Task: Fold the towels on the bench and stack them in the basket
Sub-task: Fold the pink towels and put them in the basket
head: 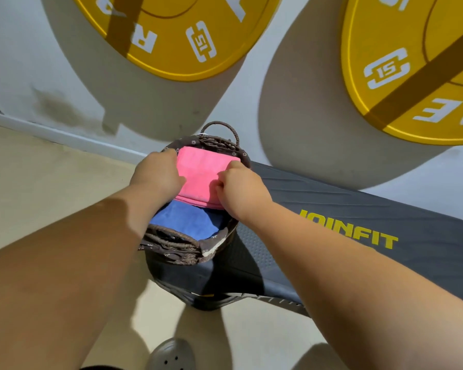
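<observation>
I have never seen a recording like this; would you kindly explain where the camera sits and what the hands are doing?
No machine here: this single picture comes from a camera worn on a person's head, looking down along both bare arms. The left hand and right hand each grip a folded pink towel, over a blue towel lying in a brown woven basket. The basket stands on one end of a black bench. Yellow weight plates show behind.

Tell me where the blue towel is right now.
Head view, centre: the blue towel lies inside the wicker basket at the left end of the black bench, partly under the pink towel that the left hand and right hand hold.
</observation>
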